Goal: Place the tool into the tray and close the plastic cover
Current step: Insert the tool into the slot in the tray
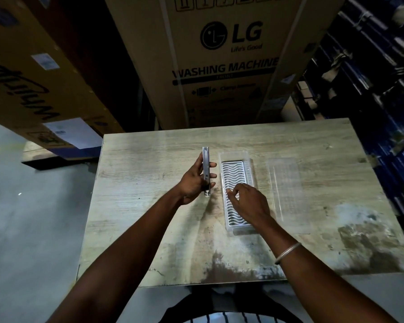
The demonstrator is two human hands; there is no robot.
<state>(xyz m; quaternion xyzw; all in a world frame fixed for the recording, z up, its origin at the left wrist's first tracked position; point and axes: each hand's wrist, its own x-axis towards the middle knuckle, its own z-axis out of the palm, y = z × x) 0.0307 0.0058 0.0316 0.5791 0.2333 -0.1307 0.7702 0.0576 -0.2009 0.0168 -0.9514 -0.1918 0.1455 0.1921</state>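
Note:
My left hand (195, 181) grips a narrow grey metal tool (205, 169), held on edge above the table, just left of the tray. The white tray (233, 173) with wavy slots lies lengthwise inside a clear plastic shell in the middle of the table. My right hand (247, 199) rests on the tray's near half, fingertips touching the slots, with nothing in it. The clear plastic cover (286, 185) lies open flat on the table to the right of the tray.
The worn wooden table (149, 229) has its front edge close to me. A large LG washing machine carton (222, 61) stands right behind it. More cartons (33, 73) are at the left, dark blue stacked goods (371, 89) at the right.

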